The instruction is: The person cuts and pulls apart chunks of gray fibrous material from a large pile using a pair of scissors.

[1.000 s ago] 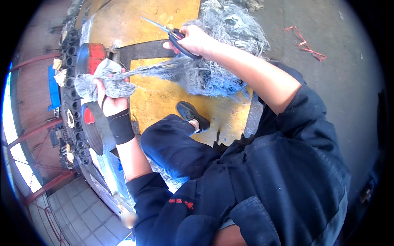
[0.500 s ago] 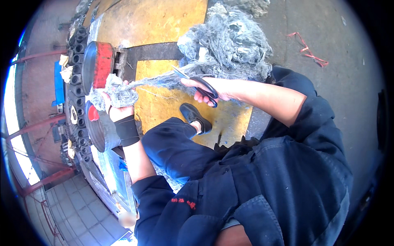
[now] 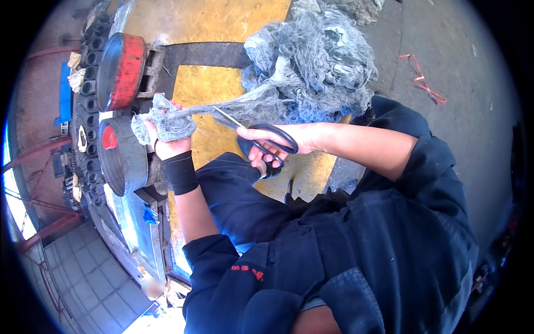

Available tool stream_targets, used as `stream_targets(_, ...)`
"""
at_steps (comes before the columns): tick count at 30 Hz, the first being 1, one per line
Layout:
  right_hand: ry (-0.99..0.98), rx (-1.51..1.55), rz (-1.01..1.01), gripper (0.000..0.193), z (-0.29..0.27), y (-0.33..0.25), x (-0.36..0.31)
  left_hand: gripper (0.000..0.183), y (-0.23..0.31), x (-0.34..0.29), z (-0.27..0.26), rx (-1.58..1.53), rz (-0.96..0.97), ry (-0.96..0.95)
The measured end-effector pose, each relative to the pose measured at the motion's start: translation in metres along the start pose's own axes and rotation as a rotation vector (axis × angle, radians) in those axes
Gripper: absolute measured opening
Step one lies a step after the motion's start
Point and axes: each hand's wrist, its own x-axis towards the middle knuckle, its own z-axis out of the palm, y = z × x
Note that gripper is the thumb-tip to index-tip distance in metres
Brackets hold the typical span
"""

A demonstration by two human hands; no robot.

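A wad of grey, stringy fibre waste (image 3: 177, 127) is bunched in my left hand (image 3: 173, 148), whose fingers are closed around it; a black band wraps the wrist. From the wad a drawn-out strand runs right to a big tangled fibre heap (image 3: 325, 58). My right hand (image 3: 266, 149) grips black-handled scissors (image 3: 286, 139) by their loops. The blades are parted and point left, at the strand's lower edge between my left hand and the heap. Whether they touch the fibres I cannot tell.
At the left stand a red and black round drum (image 3: 127, 72) and a grey drum (image 3: 130, 158) with a red patch. Beyond them runs a row of dark tubes (image 3: 89, 103). Yellow boards (image 3: 206, 22) cover part of the floor. Red strapping (image 3: 420, 78) lies at the right.
The scissors have moved slightly down and left relative to the strand, and their blades now show apart. My left hand still holds the wad. The whole view has shifted a little.
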Motion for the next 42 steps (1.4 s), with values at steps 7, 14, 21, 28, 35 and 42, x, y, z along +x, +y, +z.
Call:
stream_targets(7,-0.086,0.288,-0.028,0.092,0.015,-0.016,0.02,0.051,-0.021,-0.019,0.028,0.065,0.084,-0.173)
stream_targets(14,-0.104,0.377,-0.062,0.08,0.016,-0.025,0.022,0.044,-0.026,-0.031,0.015,-0.117,-0.047,-0.333)
stream_targets(21,0.079,0.189,-0.099,0.067,0.026,-0.017,0.001,0.056,-0.038,-0.035,0.006,-0.021,-0.041,-0.24)
stream_targets(28,0.17,-0.048,-0.149,0.063,0.026,-0.011,-0.026,0.044,-0.042,-0.039,0.004,-0.075,-0.054,-0.11)
stream_targets(35,0.124,-0.034,-0.231,0.064,0.02,-0.005,-0.03,0.045,-0.078,-0.068,0.045,0.002,-0.06,-0.008)
stream_targets(42,0.214,-0.059,-0.235,0.065,0.026,-0.007,-0.036,0.045,-0.09,-0.068,0.037,-0.064,-0.012,-0.091)
